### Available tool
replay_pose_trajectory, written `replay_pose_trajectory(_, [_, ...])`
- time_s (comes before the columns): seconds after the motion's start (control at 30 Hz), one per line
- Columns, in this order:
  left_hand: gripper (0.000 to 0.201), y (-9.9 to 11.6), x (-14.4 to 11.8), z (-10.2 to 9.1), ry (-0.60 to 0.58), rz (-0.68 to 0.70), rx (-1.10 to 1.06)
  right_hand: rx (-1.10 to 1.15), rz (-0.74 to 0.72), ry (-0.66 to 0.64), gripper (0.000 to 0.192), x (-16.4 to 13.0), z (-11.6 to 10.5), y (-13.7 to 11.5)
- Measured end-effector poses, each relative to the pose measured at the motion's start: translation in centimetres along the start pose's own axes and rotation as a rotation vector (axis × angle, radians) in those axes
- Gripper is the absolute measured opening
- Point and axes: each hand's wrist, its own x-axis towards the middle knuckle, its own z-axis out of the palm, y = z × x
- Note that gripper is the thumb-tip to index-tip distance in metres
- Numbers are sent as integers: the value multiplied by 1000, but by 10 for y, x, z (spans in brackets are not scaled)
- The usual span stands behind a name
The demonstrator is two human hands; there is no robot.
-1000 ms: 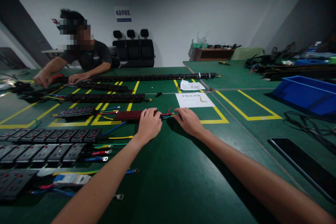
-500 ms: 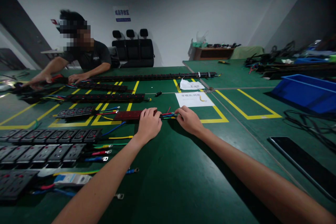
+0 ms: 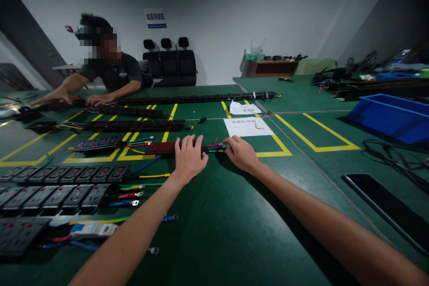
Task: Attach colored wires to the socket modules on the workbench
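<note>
While the dark red strip lies flat mid-counter, my left hand rests on its right end, fingers spread and released. My right hand pinches the coloured wires beside the white sheet.

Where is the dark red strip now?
In the head view, the dark red strip lies centre-left on the table, under the left hand, beside the coloured wires.

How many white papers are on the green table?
2. One paper lies just beyond the right hand; a smaller paper lies right behind it. More may be hidden in the far clutter.
</note>
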Motion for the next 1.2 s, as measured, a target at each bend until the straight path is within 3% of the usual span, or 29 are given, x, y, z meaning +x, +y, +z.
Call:
replay_pose_trajectory(0.1, [60,-1,0,0,-18,-76,22,-31,37,-18,26,1,1,0])
replay_pose_trajectory(0.3, [53,-1,1,-1,-14,-73,30,31,-26,-52,27,3,4,3])
replay_pose_trajectory(0.5, [53,2,1,-3,-29,-58,59,376,82,-23,30,14,5,10])
replay_pose_trajectory(0.73, [51,2,0,-2,-29,-59,41,791,235,31,43,19,14,-7])
replay_pose_trajectory(0.83, [50,3,0,-2,-26,-59,53,761,240,63,40,17,14,-9])
replay_pose_trajectory(1.03, [47,4,-1,-5,-48,-59,48,495,249,91,33,14,17,3])
replay_pose_trajectory(1.2, [46,4,-2,-5,-41,-59,53,386,173,144,34,10,24,3])
